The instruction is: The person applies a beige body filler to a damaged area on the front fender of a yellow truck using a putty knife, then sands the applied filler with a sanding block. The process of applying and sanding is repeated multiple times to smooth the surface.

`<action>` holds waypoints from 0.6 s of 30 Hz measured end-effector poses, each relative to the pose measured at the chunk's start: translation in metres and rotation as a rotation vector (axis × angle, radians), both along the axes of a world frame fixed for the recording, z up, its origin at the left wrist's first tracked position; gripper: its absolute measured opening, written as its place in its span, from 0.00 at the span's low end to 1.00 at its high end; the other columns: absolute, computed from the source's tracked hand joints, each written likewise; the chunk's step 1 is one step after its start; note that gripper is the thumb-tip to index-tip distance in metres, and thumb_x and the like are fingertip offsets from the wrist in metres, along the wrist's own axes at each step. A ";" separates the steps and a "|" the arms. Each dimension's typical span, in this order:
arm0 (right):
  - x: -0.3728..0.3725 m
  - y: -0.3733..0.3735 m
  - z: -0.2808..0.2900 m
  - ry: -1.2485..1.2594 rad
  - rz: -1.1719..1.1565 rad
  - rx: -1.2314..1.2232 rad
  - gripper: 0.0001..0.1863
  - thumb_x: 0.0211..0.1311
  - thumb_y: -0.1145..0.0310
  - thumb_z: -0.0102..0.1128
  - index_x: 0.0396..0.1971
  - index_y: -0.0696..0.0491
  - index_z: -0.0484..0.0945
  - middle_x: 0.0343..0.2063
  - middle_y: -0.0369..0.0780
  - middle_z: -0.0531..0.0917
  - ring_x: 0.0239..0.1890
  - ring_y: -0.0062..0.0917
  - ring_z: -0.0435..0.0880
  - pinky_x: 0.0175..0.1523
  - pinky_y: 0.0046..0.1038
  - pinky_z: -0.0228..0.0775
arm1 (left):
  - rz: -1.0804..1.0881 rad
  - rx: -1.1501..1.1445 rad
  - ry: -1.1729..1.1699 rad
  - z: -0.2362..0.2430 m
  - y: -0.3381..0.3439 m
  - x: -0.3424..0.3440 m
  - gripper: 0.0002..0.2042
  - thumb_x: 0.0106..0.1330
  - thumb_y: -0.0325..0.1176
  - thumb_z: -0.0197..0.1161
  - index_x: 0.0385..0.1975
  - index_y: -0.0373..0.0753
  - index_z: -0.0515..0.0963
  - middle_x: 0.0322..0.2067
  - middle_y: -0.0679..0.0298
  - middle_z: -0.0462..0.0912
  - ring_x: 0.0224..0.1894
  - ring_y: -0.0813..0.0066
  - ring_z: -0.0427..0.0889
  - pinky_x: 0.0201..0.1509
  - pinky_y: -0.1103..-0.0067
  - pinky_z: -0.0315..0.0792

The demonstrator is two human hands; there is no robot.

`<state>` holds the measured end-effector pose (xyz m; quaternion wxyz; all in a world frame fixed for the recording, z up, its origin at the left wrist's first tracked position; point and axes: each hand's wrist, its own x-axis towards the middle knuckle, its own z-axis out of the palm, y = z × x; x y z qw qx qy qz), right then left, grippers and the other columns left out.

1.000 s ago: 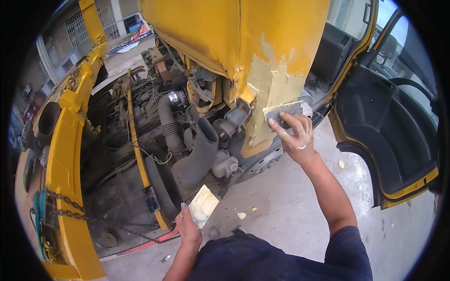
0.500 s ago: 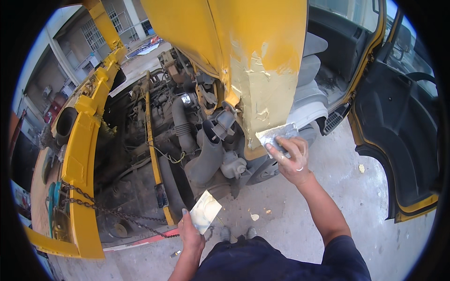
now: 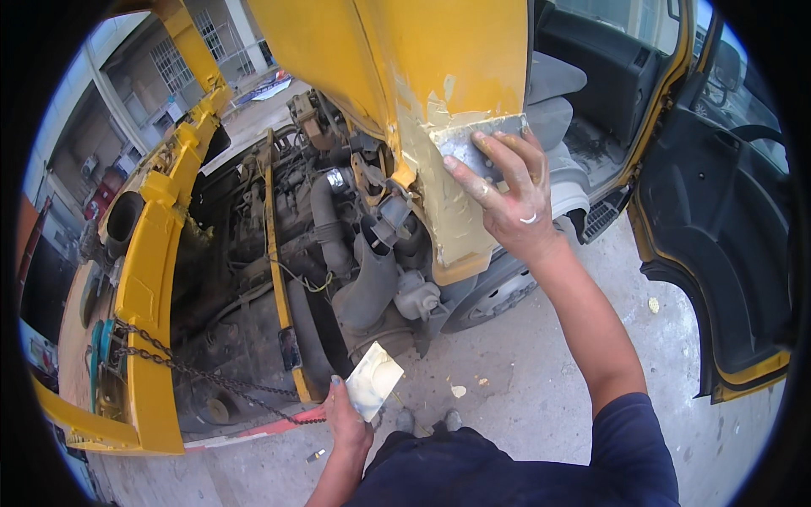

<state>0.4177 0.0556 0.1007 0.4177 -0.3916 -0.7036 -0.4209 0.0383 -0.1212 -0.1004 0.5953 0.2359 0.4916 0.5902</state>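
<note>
Concrete ground [image 3: 541, 372] spans the lower right; upper center, the right hand [image 3: 519, 203], fingers spread, grips a grey spreader [image 3: 456, 145] over beige putty [image 3: 454, 221]; lower center, fingers of the left hand [image 3: 348, 424] pinch a putty-smeared plate [image 3: 374, 381].

Looks like an outdoor yard, all daylight. Ground's plain grey concrete [image 3: 583, 372], kinda scuffed with pale blotches here and there. Far left there's a drab building wall [image 3: 135, 69] with a couple of barred windows [image 3: 171, 66] and whitish pillars [image 3: 116, 106]. Little sliver of blue sky [image 3: 704, 15] top right too.
</note>
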 end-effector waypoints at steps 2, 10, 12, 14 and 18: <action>-0.002 -0.002 -0.017 0.019 0.002 -0.023 0.39 0.55 0.81 0.72 0.65 0.28 0.90 0.67 0.37 0.80 0.68 0.41 0.77 0.82 0.57 0.69 | -0.023 -0.012 -0.001 0.004 -0.002 0.000 0.28 0.92 0.55 0.52 0.61 0.29 0.80 0.56 0.52 0.91 0.56 0.62 0.93 0.62 0.65 0.85; -0.007 -0.001 -0.098 0.057 0.005 -0.080 0.37 0.57 0.80 0.72 0.64 0.26 0.90 0.66 0.36 0.79 0.68 0.39 0.76 0.84 0.59 0.65 | 0.008 -0.104 0.020 -0.005 -0.001 -0.007 0.21 0.92 0.51 0.53 0.59 0.37 0.78 0.54 0.56 0.89 0.54 0.66 0.92 0.57 0.67 0.86; -0.006 -0.002 -0.119 0.079 -0.025 -0.110 0.32 0.65 0.73 0.75 0.64 0.20 0.90 0.64 0.31 0.78 0.69 0.34 0.74 0.85 0.57 0.64 | -0.015 -0.099 0.029 -0.003 0.002 -0.008 0.21 0.92 0.51 0.54 0.60 0.37 0.78 0.55 0.57 0.89 0.54 0.66 0.91 0.58 0.67 0.85; -0.007 -0.001 -0.139 0.087 -0.014 -0.131 0.33 0.65 0.74 0.74 0.64 0.20 0.90 0.64 0.31 0.78 0.68 0.34 0.74 0.85 0.57 0.64 | -0.025 -0.102 0.030 -0.006 0.002 -0.009 0.21 0.92 0.51 0.54 0.61 0.37 0.78 0.56 0.57 0.89 0.54 0.66 0.91 0.59 0.67 0.85; -0.009 0.001 -0.180 0.136 0.009 -0.140 0.35 0.66 0.77 0.72 0.64 0.19 0.89 0.63 0.30 0.78 0.67 0.33 0.75 0.86 0.58 0.64 | 0.022 -0.135 0.057 -0.005 0.008 -0.010 0.22 0.92 0.50 0.56 0.64 0.34 0.78 0.57 0.57 0.89 0.56 0.67 0.91 0.62 0.68 0.84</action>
